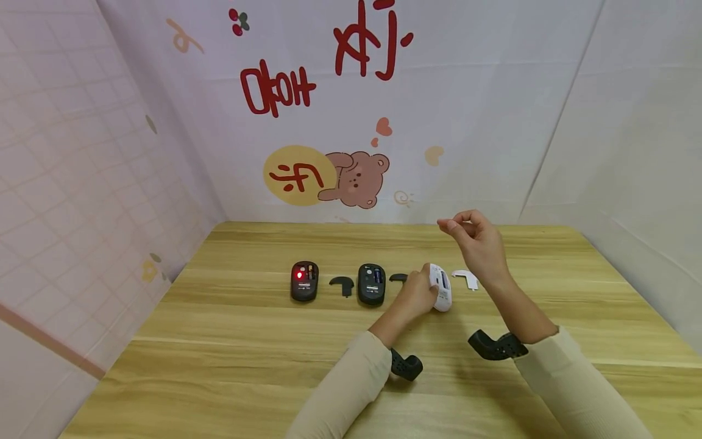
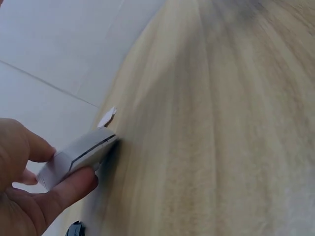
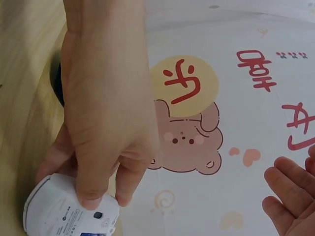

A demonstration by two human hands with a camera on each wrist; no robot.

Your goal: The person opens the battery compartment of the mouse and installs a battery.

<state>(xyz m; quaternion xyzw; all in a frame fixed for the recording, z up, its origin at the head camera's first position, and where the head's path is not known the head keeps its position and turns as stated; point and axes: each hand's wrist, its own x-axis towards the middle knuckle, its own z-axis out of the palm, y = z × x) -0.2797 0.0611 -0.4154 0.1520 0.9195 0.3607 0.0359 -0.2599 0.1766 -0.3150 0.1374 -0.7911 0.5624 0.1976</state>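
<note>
My left hand (image 1: pixel 418 291) grips a white computer mouse (image 1: pixel 442 299) by its side, thumb on the underside. The mouse is tilted up on one edge, its underside facing the head camera, with a blue battery (image 1: pixel 445 280) showing in its compartment. In the left wrist view the mouse (image 2: pixel 74 160) sits between thumb and fingers, close over the table. My right hand (image 1: pixel 482 247) is raised above and to the right, fingers loosely bent, with nothing visible in it. Below it lies a white battery cover (image 1: pixel 466 278).
A black mouse (image 1: pixel 371 285) lies upside down beside my left hand, and another black mouse (image 1: pixel 304 281) with a lit red sensor lies farther left. Black covers (image 1: pixel 343 285) lie next to them. Black wrist mounts (image 1: pixel 496 346) hang at both wrists. A printed cloth (image 1: pixel 471 110) stands behind the table (image 1: pixel 219 366).
</note>
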